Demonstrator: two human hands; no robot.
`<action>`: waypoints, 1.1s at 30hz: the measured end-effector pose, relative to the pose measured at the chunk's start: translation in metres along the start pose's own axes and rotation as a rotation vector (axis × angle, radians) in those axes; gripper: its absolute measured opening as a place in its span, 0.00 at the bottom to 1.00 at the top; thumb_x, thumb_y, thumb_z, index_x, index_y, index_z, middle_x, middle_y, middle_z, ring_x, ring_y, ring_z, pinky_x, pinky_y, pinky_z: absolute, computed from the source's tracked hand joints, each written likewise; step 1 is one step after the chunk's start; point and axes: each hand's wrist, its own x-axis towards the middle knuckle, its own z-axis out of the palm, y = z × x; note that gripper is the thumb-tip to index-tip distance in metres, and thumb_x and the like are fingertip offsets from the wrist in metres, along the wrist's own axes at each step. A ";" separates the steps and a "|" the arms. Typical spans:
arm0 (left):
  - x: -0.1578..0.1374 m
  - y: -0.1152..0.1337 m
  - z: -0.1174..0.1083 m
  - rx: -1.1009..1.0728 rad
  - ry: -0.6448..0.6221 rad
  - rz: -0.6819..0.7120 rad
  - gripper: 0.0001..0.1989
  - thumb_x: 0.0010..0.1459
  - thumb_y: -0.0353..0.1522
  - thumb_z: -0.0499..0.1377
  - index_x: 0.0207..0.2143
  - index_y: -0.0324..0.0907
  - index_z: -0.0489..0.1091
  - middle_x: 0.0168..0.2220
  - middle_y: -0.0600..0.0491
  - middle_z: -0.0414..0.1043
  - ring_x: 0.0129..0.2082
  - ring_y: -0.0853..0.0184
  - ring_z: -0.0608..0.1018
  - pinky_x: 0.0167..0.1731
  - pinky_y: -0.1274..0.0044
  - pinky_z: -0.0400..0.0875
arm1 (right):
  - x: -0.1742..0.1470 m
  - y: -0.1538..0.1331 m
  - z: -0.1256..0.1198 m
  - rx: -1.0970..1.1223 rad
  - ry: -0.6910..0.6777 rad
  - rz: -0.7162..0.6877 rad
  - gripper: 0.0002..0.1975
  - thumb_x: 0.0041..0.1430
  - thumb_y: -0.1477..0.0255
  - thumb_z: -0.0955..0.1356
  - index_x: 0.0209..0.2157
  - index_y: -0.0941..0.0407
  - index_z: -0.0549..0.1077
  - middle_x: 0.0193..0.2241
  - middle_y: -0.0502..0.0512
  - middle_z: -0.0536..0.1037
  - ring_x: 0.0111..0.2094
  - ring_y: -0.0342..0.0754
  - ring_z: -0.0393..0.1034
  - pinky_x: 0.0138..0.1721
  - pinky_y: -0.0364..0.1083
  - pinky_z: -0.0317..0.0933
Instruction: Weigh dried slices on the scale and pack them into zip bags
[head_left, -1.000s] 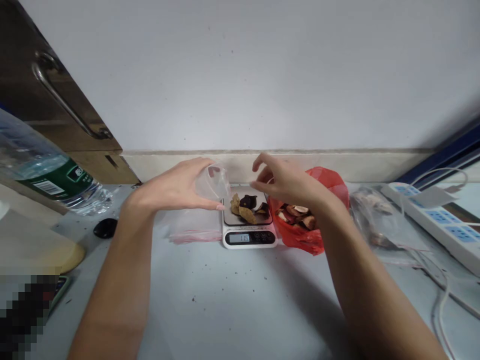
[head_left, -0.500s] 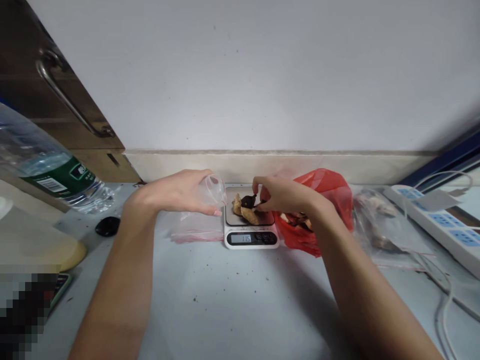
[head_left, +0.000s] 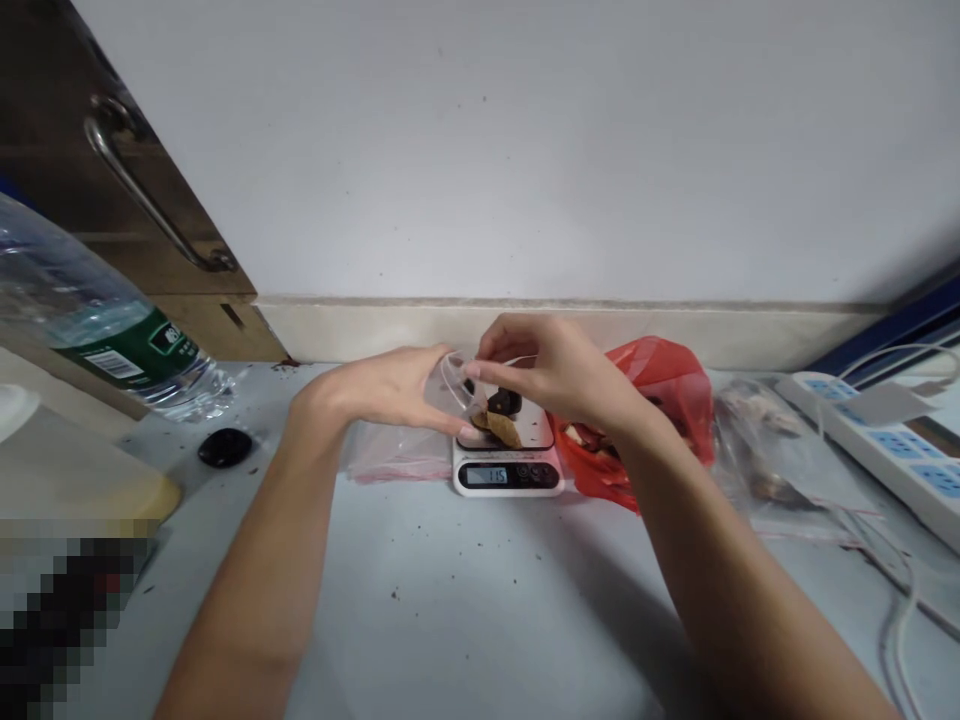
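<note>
My left hand (head_left: 390,390) is closed around a clear plastic zip bag (head_left: 448,388), its mouth turned right toward the scale. At that mouth my right hand (head_left: 525,365) has thumb and fingers pinched together. Just under its fingertips shows a small dark dried piece (head_left: 469,385), partly hidden by the bag film. On the white digital scale (head_left: 553,482) lie a black dried piece (head_left: 508,401) and a yellow-brown dried piece (head_left: 502,430). The display reads 115; any decimal point is too small to make out.
An open red plastic bag (head_left: 660,380) of dried pieces stands right of the scale. Flat clear bags (head_left: 397,455) lie left of it. Further out are a filled clear bag (head_left: 772,480), a power strip (head_left: 892,440), a black lid-like disc (head_left: 225,447) and a water bottle (head_left: 142,340).
My right hand has moved left from the scale's plate to the bag's mouth, with a dark piece at its fingertips. My left hand and the bag have shifted slightly right, over the plate's edge.
</note>
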 end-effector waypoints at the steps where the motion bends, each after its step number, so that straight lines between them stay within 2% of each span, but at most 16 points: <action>1: -0.001 -0.002 -0.001 0.006 0.014 -0.007 0.40 0.48 0.58 0.65 0.57 0.47 0.67 0.57 0.47 0.77 0.53 0.52 0.78 0.47 0.72 0.70 | 0.000 0.000 0.001 -0.016 0.035 0.009 0.11 0.63 0.65 0.71 0.29 0.55 0.72 0.31 0.54 0.81 0.34 0.48 0.77 0.36 0.46 0.67; 3: -0.004 -0.005 -0.003 0.029 0.039 -0.041 0.42 0.49 0.57 0.65 0.60 0.47 0.66 0.60 0.45 0.74 0.56 0.50 0.77 0.50 0.70 0.69 | 0.000 0.002 0.001 -0.142 0.082 0.083 0.08 0.66 0.68 0.69 0.32 0.56 0.74 0.33 0.56 0.82 0.36 0.50 0.77 0.37 0.47 0.67; 4: -0.006 -0.007 -0.004 0.040 0.046 -0.064 0.42 0.49 0.57 0.64 0.62 0.47 0.65 0.61 0.45 0.74 0.57 0.50 0.76 0.52 0.68 0.69 | 0.000 0.004 0.000 -0.228 0.066 0.149 0.06 0.65 0.68 0.69 0.35 0.56 0.76 0.36 0.58 0.83 0.38 0.51 0.78 0.38 0.47 0.67; 5: -0.007 -0.008 -0.005 0.046 0.046 -0.083 0.43 0.49 0.57 0.64 0.62 0.47 0.64 0.61 0.44 0.73 0.57 0.50 0.76 0.53 0.67 0.68 | 0.000 0.007 -0.001 -0.307 0.008 0.224 0.08 0.63 0.67 0.71 0.41 0.56 0.78 0.39 0.61 0.83 0.41 0.54 0.78 0.39 0.48 0.67; 8: -0.009 -0.010 -0.007 0.039 0.035 -0.110 0.43 0.49 0.56 0.63 0.63 0.47 0.64 0.61 0.44 0.73 0.57 0.50 0.75 0.55 0.66 0.67 | -0.001 0.011 0.001 -0.447 -0.249 0.400 0.34 0.54 0.59 0.77 0.61 0.50 0.73 0.54 0.64 0.79 0.50 0.61 0.77 0.44 0.52 0.69; 10: -0.008 -0.010 -0.006 0.033 0.025 -0.104 0.43 0.48 0.56 0.63 0.62 0.46 0.65 0.62 0.44 0.73 0.58 0.50 0.75 0.56 0.66 0.67 | -0.001 0.010 0.005 -0.493 -0.343 0.415 0.42 0.49 0.57 0.79 0.65 0.47 0.69 0.60 0.64 0.76 0.55 0.63 0.75 0.46 0.52 0.69; 12: -0.007 -0.011 -0.005 0.029 0.021 -0.097 0.42 0.48 0.56 0.63 0.61 0.47 0.66 0.61 0.45 0.73 0.58 0.50 0.75 0.56 0.66 0.67 | 0.001 0.008 0.010 -0.516 -0.365 0.406 0.37 0.49 0.61 0.79 0.61 0.49 0.73 0.57 0.63 0.78 0.52 0.61 0.76 0.44 0.49 0.69; 14: -0.005 -0.011 -0.004 0.028 0.020 -0.091 0.41 0.48 0.56 0.63 0.61 0.47 0.66 0.61 0.45 0.73 0.58 0.51 0.75 0.55 0.67 0.67 | 0.003 0.008 0.012 -0.500 -0.395 0.411 0.23 0.51 0.69 0.77 0.51 0.53 0.80 0.46 0.60 0.83 0.42 0.56 0.79 0.36 0.46 0.67; 16: -0.005 -0.012 -0.003 0.028 0.017 -0.085 0.41 0.49 0.56 0.64 0.61 0.47 0.66 0.61 0.45 0.73 0.58 0.51 0.75 0.55 0.67 0.67 | 0.004 0.009 0.011 -0.459 -0.411 0.419 0.12 0.52 0.75 0.74 0.40 0.54 0.81 0.35 0.56 0.83 0.33 0.50 0.77 0.30 0.44 0.64; 18: -0.004 -0.011 -0.002 0.033 0.002 -0.088 0.41 0.49 0.56 0.64 0.61 0.47 0.66 0.62 0.45 0.73 0.58 0.51 0.75 0.55 0.67 0.67 | 0.005 0.013 0.008 -0.438 -0.372 0.435 0.12 0.51 0.77 0.73 0.39 0.53 0.81 0.31 0.54 0.82 0.30 0.48 0.75 0.28 0.43 0.62; 22: -0.002 -0.006 -0.001 0.065 -0.028 -0.110 0.38 0.48 0.54 0.64 0.58 0.46 0.68 0.60 0.45 0.75 0.56 0.51 0.77 0.51 0.68 0.69 | 0.005 0.017 -0.002 -0.411 -0.298 0.493 0.17 0.49 0.78 0.72 0.43 0.53 0.81 0.31 0.53 0.82 0.27 0.47 0.73 0.26 0.43 0.61; 25: 0.000 -0.002 0.001 0.061 -0.050 -0.092 0.34 0.48 0.52 0.65 0.54 0.47 0.69 0.57 0.47 0.77 0.54 0.52 0.78 0.49 0.69 0.70 | 0.004 0.017 -0.009 -0.360 -0.221 0.433 0.14 0.49 0.82 0.71 0.37 0.54 0.81 0.36 0.54 0.83 0.30 0.46 0.75 0.30 0.42 0.64; 28: 0.003 -0.001 0.003 0.032 -0.062 -0.084 0.34 0.48 0.54 0.66 0.54 0.48 0.69 0.57 0.48 0.77 0.54 0.51 0.77 0.48 0.69 0.70 | 0.002 0.015 -0.012 -0.206 -0.124 0.320 0.12 0.50 0.81 0.70 0.35 0.54 0.79 0.34 0.52 0.82 0.32 0.47 0.75 0.31 0.43 0.65; 31: 0.003 0.000 0.004 -0.023 -0.024 -0.034 0.37 0.48 0.57 0.66 0.54 0.48 0.69 0.55 0.48 0.78 0.53 0.51 0.78 0.48 0.69 0.70 | 0.000 0.011 -0.007 0.019 -0.059 0.129 0.10 0.53 0.77 0.69 0.38 0.54 0.77 0.35 0.51 0.82 0.32 0.47 0.76 0.33 0.45 0.69; 33: 0.002 0.001 0.004 -0.065 0.022 0.005 0.37 0.49 0.59 0.65 0.54 0.47 0.70 0.53 0.49 0.79 0.52 0.52 0.79 0.47 0.69 0.70 | -0.001 0.008 -0.002 0.118 -0.028 -0.018 0.09 0.54 0.76 0.70 0.39 0.54 0.76 0.40 0.53 0.81 0.36 0.47 0.77 0.38 0.47 0.72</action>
